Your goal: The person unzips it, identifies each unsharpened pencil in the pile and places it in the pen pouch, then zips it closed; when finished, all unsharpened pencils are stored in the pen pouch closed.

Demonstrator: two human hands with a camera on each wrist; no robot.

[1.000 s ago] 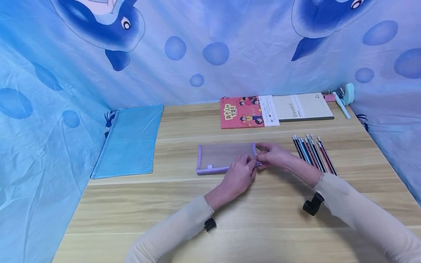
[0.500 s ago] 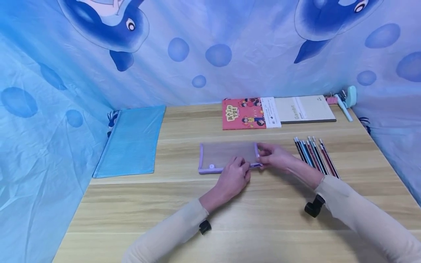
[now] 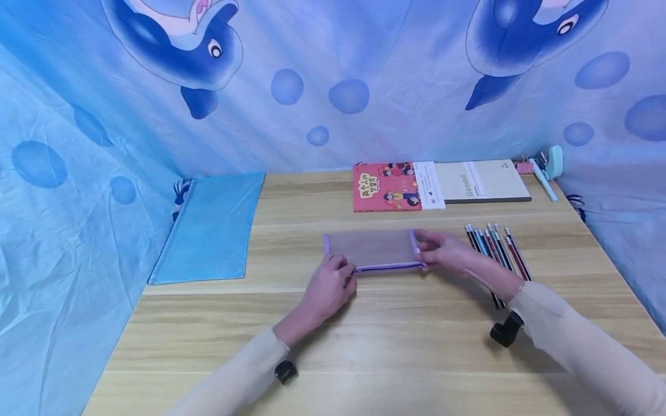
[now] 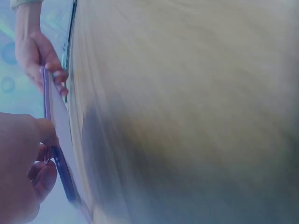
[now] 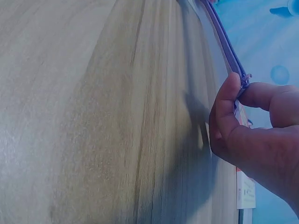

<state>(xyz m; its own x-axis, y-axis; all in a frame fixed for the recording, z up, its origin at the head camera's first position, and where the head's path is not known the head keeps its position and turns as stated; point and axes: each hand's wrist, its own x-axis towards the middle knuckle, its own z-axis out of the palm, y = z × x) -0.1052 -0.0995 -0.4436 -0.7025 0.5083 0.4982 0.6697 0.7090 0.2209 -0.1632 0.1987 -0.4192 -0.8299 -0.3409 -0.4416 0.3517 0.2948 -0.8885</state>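
Note:
A translucent pencil pouch [image 3: 374, 247] with purple edging lies in the middle of the wooden table. At its front left, my left hand [image 3: 326, 286] pinches the zipper edge; the zipper pull itself is hidden by the fingers. To the right of that hand, a dark slit shows along the front zipper [image 3: 390, 267]. The pouch's right front corner is pinched between thumb and fingers of my right hand [image 3: 451, 254]. In the right wrist view, the purple zipper tape [image 5: 226, 46] runs away from that grip, its edge raised off the table.
Several pencils [image 3: 496, 248] lie just right of the pouch, partly behind the right forearm. Behind it are a red book [image 3: 387, 188] and a cream notebook [image 3: 481, 180]. A light blue pen [image 3: 543, 180] lies at the back right, a blue zip folder [image 3: 210, 228] at the left.
My left hand has slid left along the front zipper, from the right corner nearly to the left end, and the dark slit has lengthened behind it. The right hand still holds the right corner.

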